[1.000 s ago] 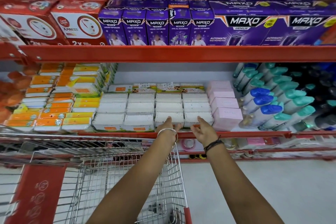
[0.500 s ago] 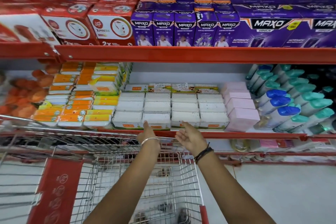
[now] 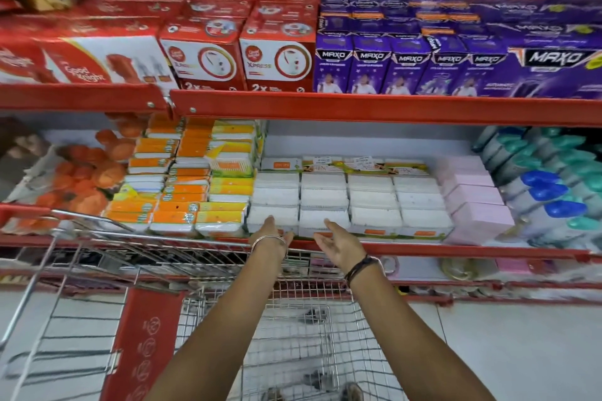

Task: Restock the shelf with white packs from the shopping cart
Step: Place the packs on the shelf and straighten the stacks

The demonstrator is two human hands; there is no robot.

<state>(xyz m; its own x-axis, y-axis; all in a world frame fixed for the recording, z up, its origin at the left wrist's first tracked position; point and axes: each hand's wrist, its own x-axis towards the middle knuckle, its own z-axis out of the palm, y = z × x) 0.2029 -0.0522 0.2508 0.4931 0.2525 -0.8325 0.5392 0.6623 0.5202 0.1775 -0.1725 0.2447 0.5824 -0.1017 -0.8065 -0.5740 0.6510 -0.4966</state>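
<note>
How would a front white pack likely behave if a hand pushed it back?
The white pack looks flat and boxy, so it should slide, not roll. Its glossy wrap suggests a slippery surface. Packs behind would probably block it.

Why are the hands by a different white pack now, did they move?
Yes. Both the left hand and right hand slid leftward along the row of white packs, away from the pink boxes, toward the orange packs.

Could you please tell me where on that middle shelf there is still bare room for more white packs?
Free: the gap above the white packs, under the red shelf beam, between the orange packs and the pink boxes. Crowded: the shelf floor, filled edge to edge. Both the left hand and right hand are empty at the front row.
</note>
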